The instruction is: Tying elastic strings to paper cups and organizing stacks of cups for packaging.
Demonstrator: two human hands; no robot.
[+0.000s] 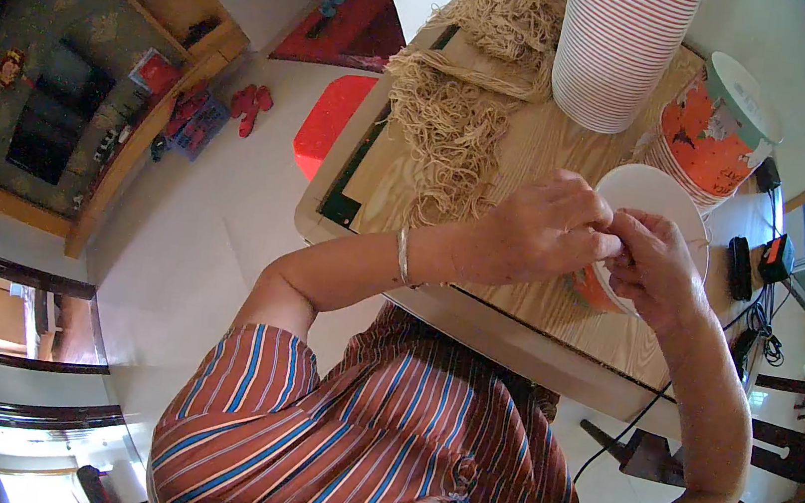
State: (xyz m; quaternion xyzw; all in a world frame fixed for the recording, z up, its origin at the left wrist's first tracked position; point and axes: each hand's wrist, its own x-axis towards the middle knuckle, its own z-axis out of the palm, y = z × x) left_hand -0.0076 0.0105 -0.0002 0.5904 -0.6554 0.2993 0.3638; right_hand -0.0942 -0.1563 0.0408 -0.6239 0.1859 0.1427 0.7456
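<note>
My left hand (551, 232) and my right hand (660, 268) meet fingertip to fingertip over a paper bucket (653, 190) with a white inside and an orange outer wall. Both sets of fingers are pinched closed. Whatever lies between them is hidden or too small to make out. A thin pale strand seems to show beside the bucket's right rim. To the left of my hands lies a loose tangle of beige string (450, 147) on the wood-grain table (550, 154).
Behind my hands stands a tall stack of white paper buckets (620, 52) with red-edged rims. Orange patterned paper buckets (703, 133) are nested at the right. Black adapters and cables (766, 321) sit beyond the table's right edge. A red stool (333, 120) is at the left.
</note>
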